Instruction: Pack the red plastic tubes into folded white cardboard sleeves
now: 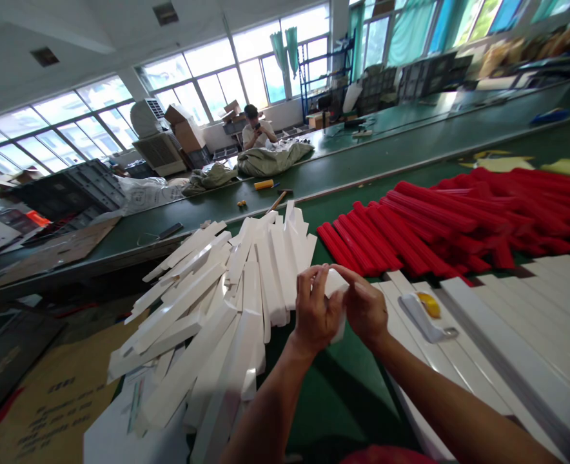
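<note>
Both hands meet over the green table around a narrow white box (336, 282), whose end faces up toward me. My left hand (314, 308) grips its left side with curled fingers, thumb near the top. My right hand (368, 310) closes on its right side. Most of the box's length is hidden behind the hands. Left of them lies a loose pile of long white boxes (222, 309). To the right, beside my right forearm, a white tape dispenser (430, 316) with a yellow roll rests on a row of white boxes (502, 322).
A heap of red ribbed tubes (386, 238) lies beyond my right hand. A hammer (278, 201) and a yellow cylinder (264, 184) are on the green table (343, 193). Across it a person (258, 132) sits behind a grey-green sack (273, 160). A cardboard sheet (57, 393) is lower left.
</note>
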The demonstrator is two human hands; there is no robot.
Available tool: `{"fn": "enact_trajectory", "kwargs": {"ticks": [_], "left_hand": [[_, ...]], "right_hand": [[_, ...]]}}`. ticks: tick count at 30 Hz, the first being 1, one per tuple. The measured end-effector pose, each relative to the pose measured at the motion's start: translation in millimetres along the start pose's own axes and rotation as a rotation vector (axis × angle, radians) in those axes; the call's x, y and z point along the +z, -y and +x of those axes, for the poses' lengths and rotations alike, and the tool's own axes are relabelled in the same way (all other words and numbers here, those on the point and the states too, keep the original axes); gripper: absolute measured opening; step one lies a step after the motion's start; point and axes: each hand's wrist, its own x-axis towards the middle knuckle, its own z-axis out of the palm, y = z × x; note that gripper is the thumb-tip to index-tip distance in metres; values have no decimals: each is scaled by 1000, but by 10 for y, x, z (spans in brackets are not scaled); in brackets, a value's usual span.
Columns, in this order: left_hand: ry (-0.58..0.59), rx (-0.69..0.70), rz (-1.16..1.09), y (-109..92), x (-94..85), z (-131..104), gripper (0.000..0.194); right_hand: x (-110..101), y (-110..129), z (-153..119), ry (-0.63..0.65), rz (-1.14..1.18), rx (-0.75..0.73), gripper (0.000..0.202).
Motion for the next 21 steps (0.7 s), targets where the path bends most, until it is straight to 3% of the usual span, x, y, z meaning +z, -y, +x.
{"fn": "enact_trajectory", "kwargs": {"ticks": [4,9,13,21], "left_hand": [[99,27,109,-21,-137,115,44],[245,72,240,-95,-290,269,36],[341,101,378,-183,-342,347,38],[479,317,644,-209,-353,349,43]], "right_hand": [[-99,-46,-107,177,-353,-83,55],[-44,-56,-103,183,-728,-329,71],[-27,-54,-66,243,-781,-335,72],[-24,-4,-27,333,-723,-351,66]]}}
